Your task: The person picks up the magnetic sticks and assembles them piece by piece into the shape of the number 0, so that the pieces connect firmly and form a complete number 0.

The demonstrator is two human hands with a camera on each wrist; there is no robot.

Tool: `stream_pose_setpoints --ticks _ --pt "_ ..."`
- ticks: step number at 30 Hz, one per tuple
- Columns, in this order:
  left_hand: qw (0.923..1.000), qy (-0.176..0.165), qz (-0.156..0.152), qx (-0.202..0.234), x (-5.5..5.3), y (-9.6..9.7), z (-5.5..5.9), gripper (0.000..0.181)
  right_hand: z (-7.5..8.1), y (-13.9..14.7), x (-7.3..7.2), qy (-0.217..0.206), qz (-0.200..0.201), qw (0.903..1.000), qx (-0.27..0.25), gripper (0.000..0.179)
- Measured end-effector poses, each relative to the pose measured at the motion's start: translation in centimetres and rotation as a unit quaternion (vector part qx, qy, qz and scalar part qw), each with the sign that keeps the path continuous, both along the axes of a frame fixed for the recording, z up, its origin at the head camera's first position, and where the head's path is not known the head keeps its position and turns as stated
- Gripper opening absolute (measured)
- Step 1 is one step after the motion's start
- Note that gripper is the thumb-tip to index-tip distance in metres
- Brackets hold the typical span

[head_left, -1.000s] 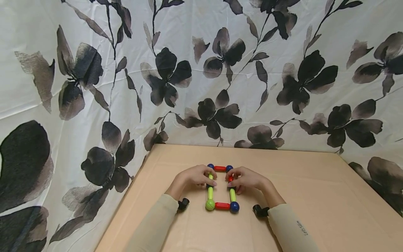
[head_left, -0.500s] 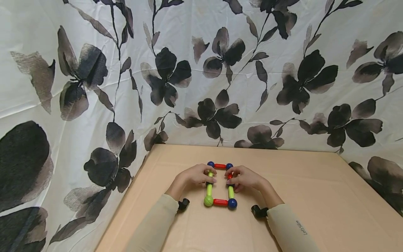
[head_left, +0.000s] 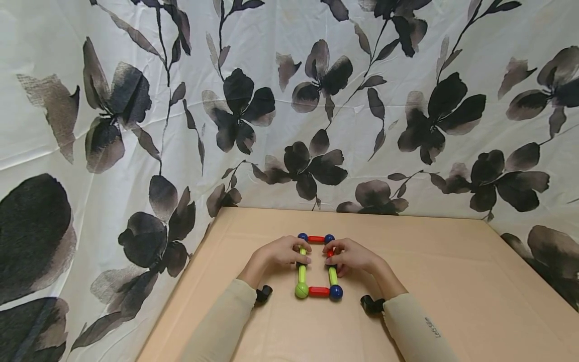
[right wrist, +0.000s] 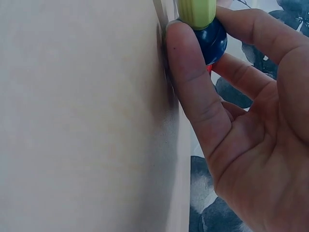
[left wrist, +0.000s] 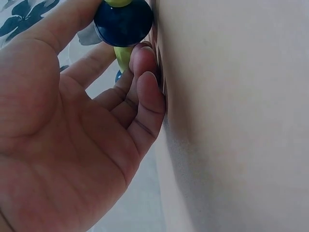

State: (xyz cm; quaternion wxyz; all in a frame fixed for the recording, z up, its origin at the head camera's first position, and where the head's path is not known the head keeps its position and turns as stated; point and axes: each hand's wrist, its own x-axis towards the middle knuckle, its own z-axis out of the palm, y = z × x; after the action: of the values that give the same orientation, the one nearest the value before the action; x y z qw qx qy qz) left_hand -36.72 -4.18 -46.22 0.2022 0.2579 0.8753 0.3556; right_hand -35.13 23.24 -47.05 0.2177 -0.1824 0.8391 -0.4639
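A long rectangle of magnetic rods and balls [head_left: 319, 291] lies on the table between my hands. Its near end has a green ball [head_left: 301, 290], a red rod and a blue ball [head_left: 336, 292]; a red rod [head_left: 316, 240] with a blue ball at either side forms the far end. My left hand [head_left: 282, 251] holds the left side around its middle blue ball [left wrist: 124, 21], other fingers curled by the tabletop. On the right side, my right hand [head_left: 355, 255] grips the middle blue ball [right wrist: 215, 43], between a lime rod [right wrist: 197, 12] and a red one. Fingers partly cover both joints.
The light wooden table [head_left: 407, 251] ends at the back against a hanging white cloth [head_left: 253, 45] with dark flowers. Black wrist cameras [head_left: 373, 304] sit below both wrists, near the tabletop.
The rectangle's near end has shifted slightly away from me, swinging left and then a little back right. Both hands keep their hold and stay almost in place.
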Motion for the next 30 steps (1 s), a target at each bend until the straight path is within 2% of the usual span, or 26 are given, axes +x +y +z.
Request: stream_pose_setpoints --ticks 19,30 --pt "1.0 0.008 -0.004 -0.003 -0.25 0.0 -0.12 0.04 0.06 -0.25 0.05 -0.001 -0.007 1.0 0.002 0.033" --pt "0.9999 0.004 -0.011 0.0 -0.34 -0.43 -0.2 0.046 0.17 -0.3 -0.05 0.002 0.003 1.0 0.005 0.036"
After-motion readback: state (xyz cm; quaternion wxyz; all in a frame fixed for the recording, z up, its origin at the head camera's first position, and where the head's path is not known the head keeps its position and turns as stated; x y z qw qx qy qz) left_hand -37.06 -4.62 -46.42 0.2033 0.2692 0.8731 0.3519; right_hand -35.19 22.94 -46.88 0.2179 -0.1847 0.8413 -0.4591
